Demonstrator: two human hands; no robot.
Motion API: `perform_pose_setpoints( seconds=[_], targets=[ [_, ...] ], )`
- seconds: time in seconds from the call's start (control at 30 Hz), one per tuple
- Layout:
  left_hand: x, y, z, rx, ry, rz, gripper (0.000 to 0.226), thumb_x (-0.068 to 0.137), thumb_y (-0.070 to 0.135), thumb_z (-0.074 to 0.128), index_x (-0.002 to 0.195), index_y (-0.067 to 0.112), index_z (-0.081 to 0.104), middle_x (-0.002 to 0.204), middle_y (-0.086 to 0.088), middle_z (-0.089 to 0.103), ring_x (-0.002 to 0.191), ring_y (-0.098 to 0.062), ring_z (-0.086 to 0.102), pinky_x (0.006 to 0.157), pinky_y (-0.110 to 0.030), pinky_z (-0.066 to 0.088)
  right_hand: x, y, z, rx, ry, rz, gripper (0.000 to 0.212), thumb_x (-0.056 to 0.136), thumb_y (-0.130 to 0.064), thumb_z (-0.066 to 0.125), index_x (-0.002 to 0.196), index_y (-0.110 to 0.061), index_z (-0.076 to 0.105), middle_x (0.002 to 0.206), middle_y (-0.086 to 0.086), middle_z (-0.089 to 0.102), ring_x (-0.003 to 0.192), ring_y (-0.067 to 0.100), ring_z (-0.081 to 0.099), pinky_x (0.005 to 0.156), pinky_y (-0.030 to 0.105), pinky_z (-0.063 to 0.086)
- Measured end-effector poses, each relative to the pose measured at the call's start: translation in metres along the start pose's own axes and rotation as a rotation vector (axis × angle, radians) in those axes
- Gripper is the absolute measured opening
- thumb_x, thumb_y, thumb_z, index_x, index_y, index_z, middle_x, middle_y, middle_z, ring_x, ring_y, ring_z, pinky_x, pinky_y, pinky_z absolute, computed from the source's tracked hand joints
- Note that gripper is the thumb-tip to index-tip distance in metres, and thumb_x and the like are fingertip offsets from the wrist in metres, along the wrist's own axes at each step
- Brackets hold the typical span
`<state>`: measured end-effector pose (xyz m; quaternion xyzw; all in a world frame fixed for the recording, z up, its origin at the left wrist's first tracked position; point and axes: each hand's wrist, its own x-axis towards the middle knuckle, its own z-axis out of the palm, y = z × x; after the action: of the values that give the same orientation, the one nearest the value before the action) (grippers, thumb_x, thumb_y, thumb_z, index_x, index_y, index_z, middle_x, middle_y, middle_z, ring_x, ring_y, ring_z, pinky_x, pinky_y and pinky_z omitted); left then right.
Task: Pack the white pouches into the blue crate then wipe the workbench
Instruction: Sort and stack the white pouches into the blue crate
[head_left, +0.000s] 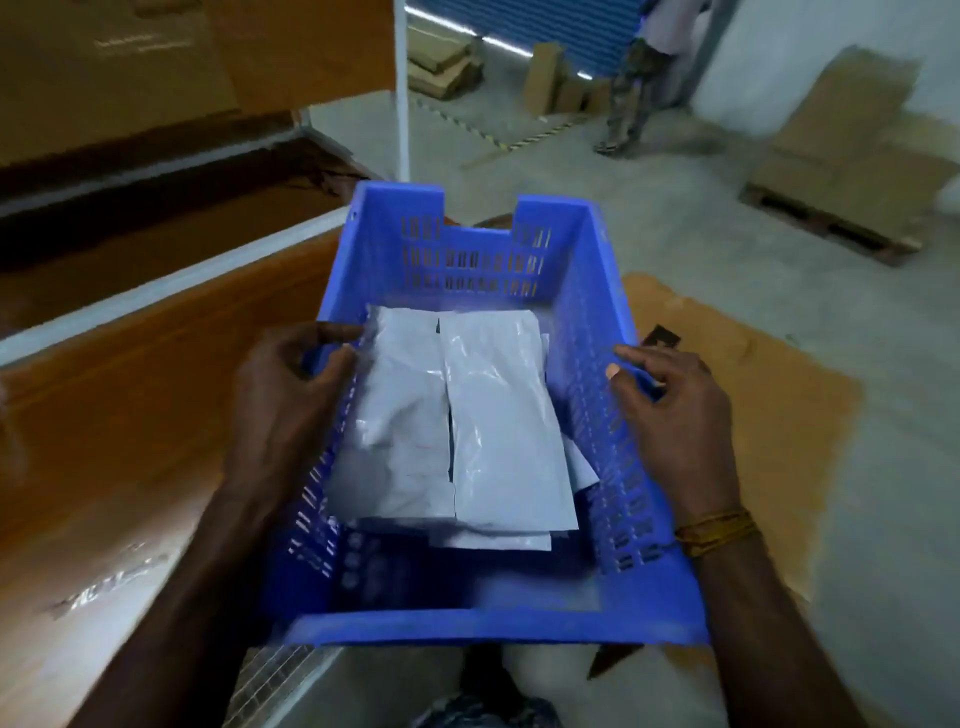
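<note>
With my left hand (291, 395) curled on the blue crate's (488, 626) left rim and right hand (675, 410) spread at its right, the white pouches (467, 415) inside might slide out should it tip.

Single view, from my head. Faces forward and down, wide angle. Close over blue crate (483, 631) at my front; table (156, 395) at left, floor (727, 249) beyond.
</note>
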<state>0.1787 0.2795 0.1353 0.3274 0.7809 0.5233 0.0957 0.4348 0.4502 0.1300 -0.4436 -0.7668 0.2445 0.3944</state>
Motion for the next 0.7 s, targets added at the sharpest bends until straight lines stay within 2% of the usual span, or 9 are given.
perform_pose_setpoints(
  seconds=[0.07, 0.1, 0.17, 0.2, 0.27, 0.3, 0.47, 0.57, 0.7],
  targets=[
    [-0.004, 0.01, 0.022, -0.012, -0.066, 0.048, 0.017, 0.091, 0.02, 0.064, 0.103, 0.026, 0.075, 0.096, -0.013, 0.071, 0.081, -0.036, 0.061, 0.059, -0.028, 0.037, -0.015, 0.009, -0.027, -0.03, 0.071, 0.054, 0.024, 0.088, -0.019, 0.071, 0.112, -0.018, 0.073, 0.113, 0.006, 0.065, 0.106, 0.015, 0.06, 0.091, 0.016, 0.042],
    [-0.006, 0.016, 0.034, -0.034, -0.103, 0.067, 0.017, 0.091, 0.019, 0.064, 0.102, 0.026, 0.075, 0.092, -0.017, 0.07, 0.07, -0.029, 0.06, 0.053, -0.026, 0.032, -0.021, 0.014, -0.041, -0.048, 0.104, 0.076, 0.024, 0.088, -0.021, 0.071, 0.112, -0.018, 0.073, 0.111, 0.005, 0.066, 0.106, 0.018, 0.062, 0.092, 0.018, 0.043],
    [-0.01, 0.03, 0.06, -0.091, -0.162, 0.092, 0.016, 0.09, 0.019, 0.063, 0.097, 0.026, 0.075, 0.083, -0.015, 0.063, 0.039, -0.015, 0.043, 0.045, -0.021, 0.027, -0.031, 0.022, -0.066, -0.08, 0.172, 0.114, 0.029, 0.085, -0.029, 0.067, 0.111, -0.017, 0.074, 0.109, 0.003, 0.068, 0.104, 0.021, 0.063, 0.094, 0.027, 0.048],
    [-0.011, 0.038, 0.073, -0.11, -0.181, 0.108, 0.014, 0.089, 0.02, 0.063, 0.091, 0.027, 0.075, 0.077, -0.013, 0.06, 0.035, -0.008, 0.036, 0.042, -0.021, 0.026, -0.035, 0.027, -0.078, -0.099, 0.207, 0.13, 0.033, 0.084, -0.032, 0.063, 0.11, -0.016, 0.074, 0.108, 0.004, 0.069, 0.103, 0.023, 0.064, 0.094, 0.029, 0.048],
    [-0.01, 0.054, 0.103, -0.15, -0.219, 0.148, 0.014, 0.082, 0.025, 0.06, 0.076, 0.032, 0.07, 0.064, -0.004, 0.058, 0.037, 0.0, 0.038, 0.043, -0.02, 0.027, -0.037, 0.036, -0.1, -0.142, 0.261, 0.151, 0.037, 0.082, -0.032, 0.059, 0.109, -0.012, 0.074, 0.109, 0.007, 0.07, 0.102, 0.024, 0.064, 0.091, 0.021, 0.043],
    [-0.008, 0.061, 0.118, -0.168, -0.242, 0.162, 0.013, 0.078, 0.028, 0.057, 0.077, 0.035, 0.069, 0.065, 0.005, 0.06, 0.041, 0.002, 0.041, 0.047, -0.022, 0.03, -0.036, 0.043, -0.108, -0.153, 0.285, 0.17, 0.039, 0.082, -0.032, 0.058, 0.11, -0.01, 0.074, 0.11, 0.008, 0.071, 0.103, 0.024, 0.063, 0.089, 0.016, 0.04],
    [0.011, 0.089, 0.205, -0.14, -0.272, 0.248, 0.021, 0.079, 0.028, 0.06, 0.092, 0.024, 0.076, 0.092, 0.009, 0.073, 0.075, -0.004, 0.062, 0.063, -0.02, 0.042, -0.001, 0.1, -0.133, -0.138, 0.377, 0.298, 0.031, 0.087, -0.027, 0.062, 0.109, -0.008, 0.075, 0.112, 0.01, 0.072, 0.109, 0.023, 0.065, 0.086, 0.008, 0.033],
    [0.033, 0.102, 0.26, -0.142, -0.293, 0.254, 0.03, 0.076, 0.036, 0.057, 0.091, 0.02, 0.077, 0.094, 0.003, 0.076, 0.083, -0.009, 0.067, 0.072, -0.026, 0.051, 0.03, 0.136, -0.142, -0.133, 0.414, 0.342, 0.036, 0.085, -0.032, 0.06, 0.106, -0.007, 0.076, 0.11, 0.011, 0.073, 0.108, 0.023, 0.065, 0.085, 0.009, 0.034],
    [0.063, 0.112, 0.324, -0.093, -0.344, 0.266, 0.038, 0.073, 0.041, 0.053, 0.09, 0.018, 0.078, 0.092, -0.002, 0.076, 0.084, -0.01, 0.066, 0.077, -0.03, 0.053, 0.07, 0.177, -0.151, -0.143, 0.438, 0.394, 0.025, 0.088, -0.021, 0.063, 0.107, -0.009, 0.075, 0.11, 0.015, 0.072, 0.108, 0.028, 0.064, 0.091, 0.021, 0.04]
  ],
)
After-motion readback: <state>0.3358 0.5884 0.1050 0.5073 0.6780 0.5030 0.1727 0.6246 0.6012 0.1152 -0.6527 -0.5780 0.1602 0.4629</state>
